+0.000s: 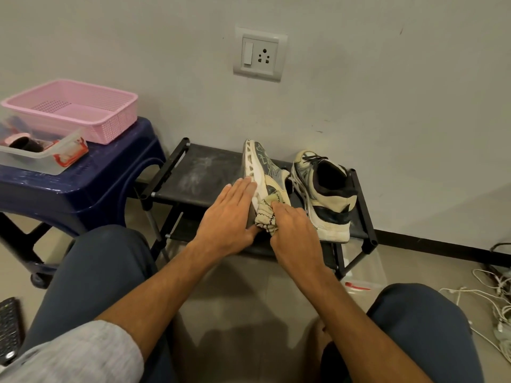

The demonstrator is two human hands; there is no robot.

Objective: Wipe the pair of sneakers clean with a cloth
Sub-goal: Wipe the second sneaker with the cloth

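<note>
Tipped sneaker [265,167] on rack [204,167], braced by flat left hand [225,214], grip apart; right hand [296,233] grip clamped on cloth [266,217] at its heel side, other sneaker [323,189] just beside: hard rubbing could shove the loosely braced shoe into it or off the rack.

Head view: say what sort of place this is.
Probably a lived-in room of a home, seen low by a wall. A black shoe rack stands against the wall, with a switched wall socket above it. Beside it, a blue plastic stool carries a pink basket.
</note>
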